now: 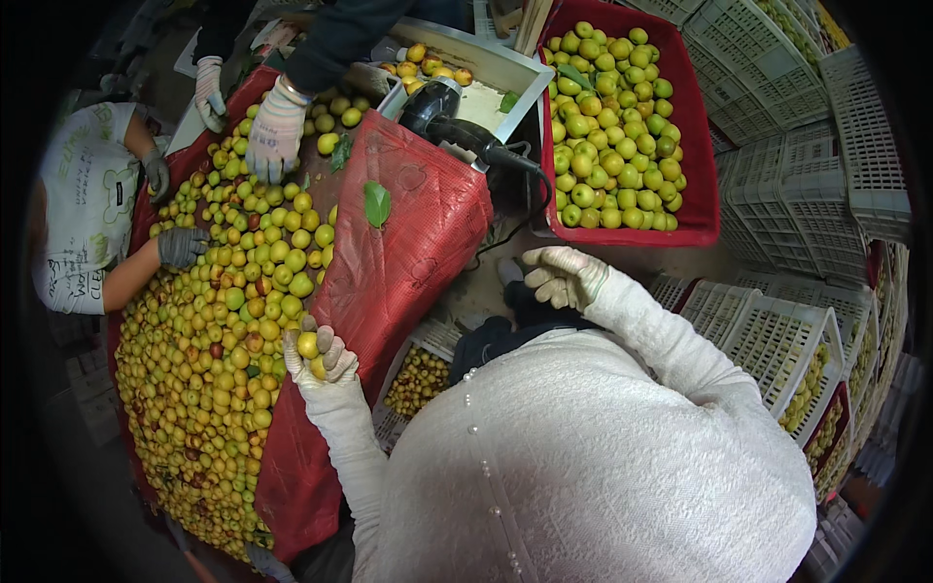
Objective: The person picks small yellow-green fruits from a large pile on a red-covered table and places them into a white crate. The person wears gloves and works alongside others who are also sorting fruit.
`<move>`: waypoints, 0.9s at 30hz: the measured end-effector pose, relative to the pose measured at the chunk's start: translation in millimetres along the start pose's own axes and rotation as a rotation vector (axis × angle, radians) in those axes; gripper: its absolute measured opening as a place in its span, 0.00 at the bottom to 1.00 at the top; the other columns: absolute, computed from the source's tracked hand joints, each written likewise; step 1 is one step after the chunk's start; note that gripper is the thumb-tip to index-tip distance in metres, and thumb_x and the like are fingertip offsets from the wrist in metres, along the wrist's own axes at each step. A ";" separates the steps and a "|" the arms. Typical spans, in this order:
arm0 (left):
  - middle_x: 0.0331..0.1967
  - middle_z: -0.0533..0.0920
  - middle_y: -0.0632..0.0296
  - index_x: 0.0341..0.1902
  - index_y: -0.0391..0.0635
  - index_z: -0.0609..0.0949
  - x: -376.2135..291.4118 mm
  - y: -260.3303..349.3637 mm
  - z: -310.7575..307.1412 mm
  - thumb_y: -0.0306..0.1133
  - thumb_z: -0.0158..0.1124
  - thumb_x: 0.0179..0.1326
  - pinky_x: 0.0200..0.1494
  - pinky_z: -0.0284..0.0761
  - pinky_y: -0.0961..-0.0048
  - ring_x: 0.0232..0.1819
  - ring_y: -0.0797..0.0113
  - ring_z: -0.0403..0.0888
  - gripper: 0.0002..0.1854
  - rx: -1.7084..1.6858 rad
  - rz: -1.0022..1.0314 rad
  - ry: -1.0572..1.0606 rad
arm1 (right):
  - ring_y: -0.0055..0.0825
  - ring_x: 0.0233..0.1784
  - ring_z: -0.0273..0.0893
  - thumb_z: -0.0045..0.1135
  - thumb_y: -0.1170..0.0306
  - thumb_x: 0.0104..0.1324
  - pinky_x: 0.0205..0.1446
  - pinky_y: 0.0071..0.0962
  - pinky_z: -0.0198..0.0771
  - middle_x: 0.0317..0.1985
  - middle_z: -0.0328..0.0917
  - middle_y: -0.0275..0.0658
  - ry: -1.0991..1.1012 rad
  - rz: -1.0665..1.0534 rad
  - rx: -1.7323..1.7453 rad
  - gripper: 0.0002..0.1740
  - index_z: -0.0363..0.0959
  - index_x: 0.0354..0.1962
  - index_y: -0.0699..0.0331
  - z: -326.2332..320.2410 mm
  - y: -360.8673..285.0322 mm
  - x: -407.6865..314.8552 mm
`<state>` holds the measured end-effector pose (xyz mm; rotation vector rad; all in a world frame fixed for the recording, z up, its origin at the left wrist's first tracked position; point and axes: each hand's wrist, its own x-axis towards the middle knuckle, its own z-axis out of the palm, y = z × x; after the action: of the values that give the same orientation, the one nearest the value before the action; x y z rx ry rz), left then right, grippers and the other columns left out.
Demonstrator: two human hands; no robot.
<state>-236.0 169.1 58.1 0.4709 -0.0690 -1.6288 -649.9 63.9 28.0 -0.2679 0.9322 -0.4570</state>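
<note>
My left hand (pixel 322 354), in a pale glove, holds two yellow-green jujubes (pixel 308 345) between its fingers and palm. It is at the inner edge of a large heap of jujubes (pixel 219 364) spread on a table lined with red woven sheeting (pixel 415 211). My right hand (pixel 565 278), also gloved, hangs with loosely curled, parted fingers and no fruit visible in it. Just beyond it stands a crate lined with red cloth (pixel 692 167), filled with larger green-yellow jujubes (pixel 612 138).
A black hair dryer (pixel 437 120) with a cord lies on a metal-edged tray (pixel 488 102). Across the heap are one co-worker's grey-gloved hands (pixel 182 248) and another's striped gloves (pixel 277 135). White plastic crates (pixel 765 321) are stacked at right. A fruit-filled crate (pixel 419 379) sits below the table.
</note>
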 end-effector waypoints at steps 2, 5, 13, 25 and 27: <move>0.21 0.68 0.62 0.50 0.41 0.79 -11.1 -11.9 12.0 0.53 0.47 0.72 0.13 0.58 0.79 0.11 0.76 0.57 0.25 0.021 0.015 -0.015 | 0.21 0.31 0.76 0.58 0.52 0.68 0.30 0.20 0.71 0.38 0.79 0.36 0.046 -0.015 -0.185 0.24 0.71 0.54 0.57 23.1 21.0 2.7; 0.20 0.73 0.59 0.45 0.40 0.79 -43.5 -31.9 10.1 0.55 0.45 0.72 0.12 0.59 0.76 0.09 0.72 0.60 0.27 0.080 -0.086 -0.082 | 0.18 0.35 0.75 0.55 0.52 0.69 0.35 0.19 0.71 0.40 0.79 0.32 0.017 -0.084 -0.475 0.22 0.73 0.52 0.58 61.8 28.0 2.1; 0.41 0.82 0.61 0.47 0.47 0.78 -170.2 -73.3 -95.0 0.50 0.52 0.69 0.29 0.75 0.75 0.38 0.66 0.80 0.19 0.091 -0.165 0.689 | 0.26 0.51 0.76 0.52 0.68 0.71 0.58 0.27 0.69 0.46 0.79 0.38 -0.141 -0.787 -1.306 0.15 0.75 0.52 0.65 172.3 -1.6 50.0; 0.53 0.78 0.52 0.61 0.41 0.68 -278.1 -117.2 -197.3 0.31 0.49 0.70 0.49 0.84 0.56 0.54 0.52 0.78 0.18 -0.234 0.537 1.272 | 0.42 0.52 0.78 0.56 0.59 0.68 0.57 0.34 0.72 0.46 0.81 0.46 -0.178 -0.882 -1.610 0.17 0.78 0.49 0.59 191.8 -1.2 180.6; 0.53 0.78 0.52 0.61 0.40 0.68 -256.2 -95.6 -144.8 0.32 0.49 0.71 0.53 0.82 0.56 0.53 0.52 0.78 0.18 -0.201 0.478 1.536 | 0.35 0.51 0.80 0.56 0.61 0.69 0.58 0.31 0.71 0.45 0.82 0.45 -0.154 -0.868 -1.639 0.16 0.78 0.49 0.61 197.5 -2.6 169.1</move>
<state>-266.5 461.6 -37.8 1.3000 1.0303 -0.4881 -402.5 -15.6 22.5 -2.2152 0.8054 -0.3317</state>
